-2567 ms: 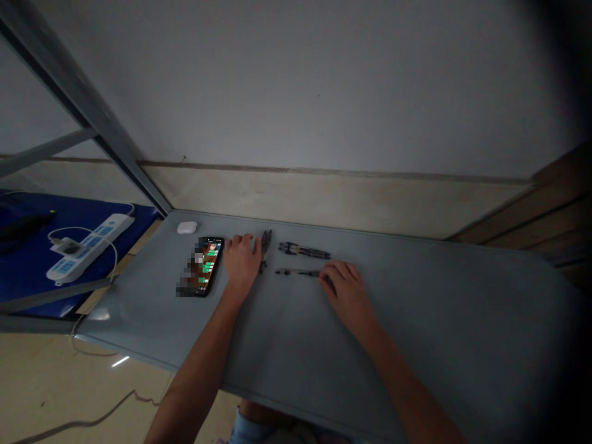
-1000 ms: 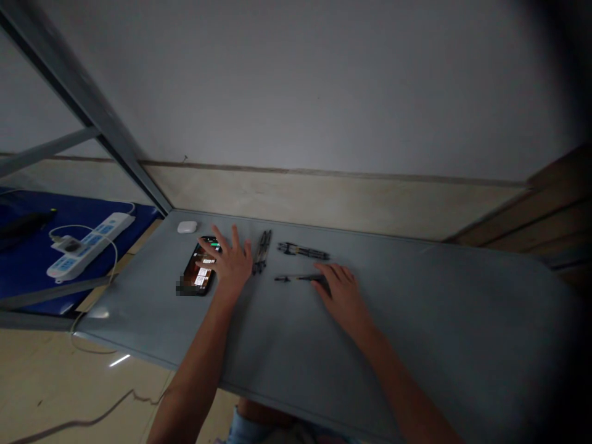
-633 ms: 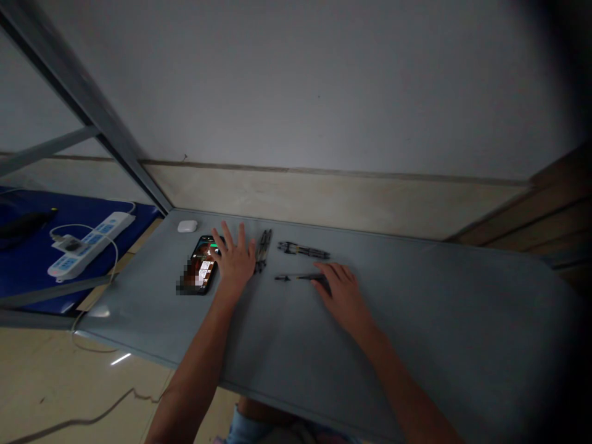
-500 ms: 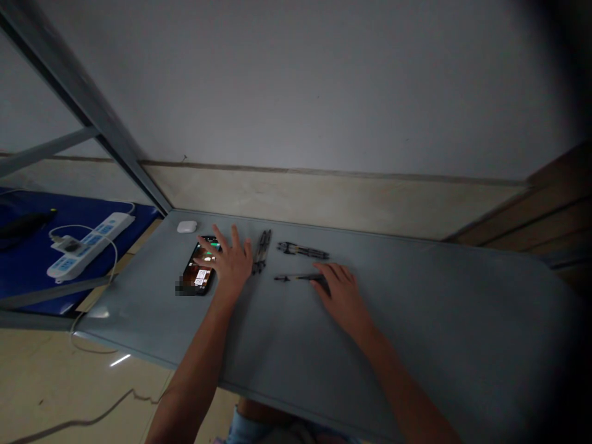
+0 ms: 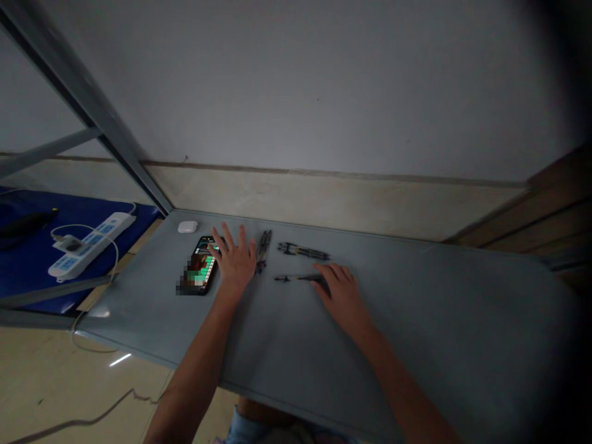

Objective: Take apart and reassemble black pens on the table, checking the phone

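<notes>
The left hand (image 5: 236,264) had shifted right, spread partly over the phone (image 5: 203,268); I couldn't tell if the right hand (image 5: 341,293) pinched the pen (image 5: 292,278) on the grey tabletop (image 5: 439,333) by the wall (image 5: 314,92).

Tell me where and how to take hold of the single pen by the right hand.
Pinch the single pen across its slim middle, probably best from above and the right. It lies flat and crosswise on the table, its right end at the right hand, while a group of pens lies just beyond, so the near side offers more room.
</notes>
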`<state>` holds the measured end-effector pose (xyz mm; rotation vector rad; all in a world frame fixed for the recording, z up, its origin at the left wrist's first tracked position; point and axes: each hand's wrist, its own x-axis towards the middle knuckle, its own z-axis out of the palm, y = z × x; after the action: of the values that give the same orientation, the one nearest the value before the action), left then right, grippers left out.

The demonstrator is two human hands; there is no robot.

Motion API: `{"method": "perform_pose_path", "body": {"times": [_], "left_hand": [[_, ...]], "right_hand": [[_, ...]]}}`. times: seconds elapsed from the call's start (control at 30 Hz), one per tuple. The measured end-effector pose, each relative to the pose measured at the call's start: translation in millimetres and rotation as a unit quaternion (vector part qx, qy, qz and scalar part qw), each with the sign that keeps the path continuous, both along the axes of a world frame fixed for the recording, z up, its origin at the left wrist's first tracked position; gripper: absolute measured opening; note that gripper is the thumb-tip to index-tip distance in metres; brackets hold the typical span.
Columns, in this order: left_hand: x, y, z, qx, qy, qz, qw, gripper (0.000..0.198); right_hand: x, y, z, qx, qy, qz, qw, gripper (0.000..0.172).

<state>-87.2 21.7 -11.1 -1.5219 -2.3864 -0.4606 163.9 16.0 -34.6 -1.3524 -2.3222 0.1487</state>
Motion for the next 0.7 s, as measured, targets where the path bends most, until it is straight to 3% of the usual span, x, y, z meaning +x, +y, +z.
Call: {"method": "perform_pose_path", "body": {"times": [0.2,0.43,0.7], "left_hand": [[-0.2,0.6,0.8,0.0,-0.02,0.006,1.0,0.057],[-7.3,3.1,-3.5,-0.006,-0.022,-0.034,0.999,0.056],[-0.1,0.5,-0.4,0.015,-0.019,0.021,0.999,0.054]], "right_hand": [[0.5,0.9,-0.9,-0.003,-0.001,0.008,1.0,0.027],[1.5,-0.6,2.1,-0.005,0.001,0.014,1.0,0.024],[0.4,0.6,0.6,-0.004,-0.005,0.012,1.0,0.025]]}}
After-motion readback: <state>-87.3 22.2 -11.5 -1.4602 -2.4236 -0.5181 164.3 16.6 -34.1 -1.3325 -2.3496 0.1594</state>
